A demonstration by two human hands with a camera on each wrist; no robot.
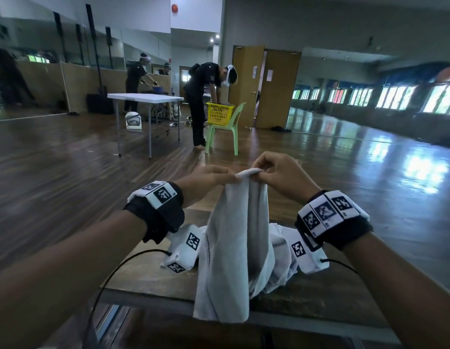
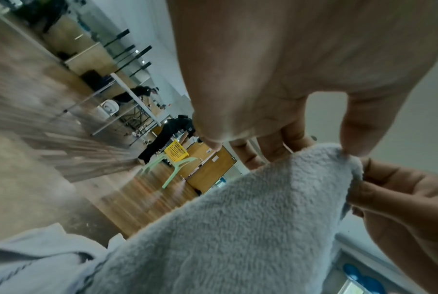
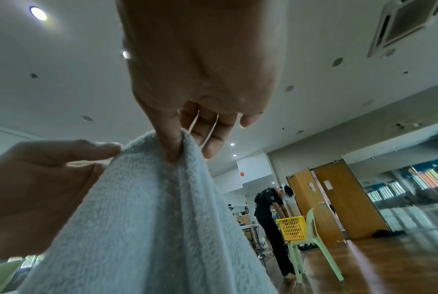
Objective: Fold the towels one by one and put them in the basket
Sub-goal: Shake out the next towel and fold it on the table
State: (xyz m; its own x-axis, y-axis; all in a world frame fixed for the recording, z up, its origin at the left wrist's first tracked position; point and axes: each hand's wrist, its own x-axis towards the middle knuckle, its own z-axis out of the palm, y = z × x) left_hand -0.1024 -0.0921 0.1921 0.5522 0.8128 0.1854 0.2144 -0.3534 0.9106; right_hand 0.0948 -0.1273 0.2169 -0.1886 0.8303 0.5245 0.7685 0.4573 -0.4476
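A white towel (image 1: pixel 231 248) hangs lengthwise above the table, its lower end draped over the near edge. Both hands hold its top edge, close together. My left hand (image 1: pixel 214 176) pinches the left corner of that edge between thumb and fingers. My right hand (image 1: pixel 274 170) pinches the same edge just to the right. In the left wrist view the towel (image 2: pixel 237 228) fills the lower half under my left hand (image 2: pixel 313 143). The right wrist view shows my right hand (image 3: pixel 182 143) pinching a fold of the towel (image 3: pixel 149 218). More white towels (image 1: pixel 282 253) lie crumpled behind it.
The wooden table (image 1: pixel 148 273) ends close in front of me. Far off, a person bends over a yellow basket (image 1: pixel 219 113) standing on a green chair (image 1: pixel 226 132), next to a white folding table (image 1: pixel 146 98). Open wooden floor lies between.
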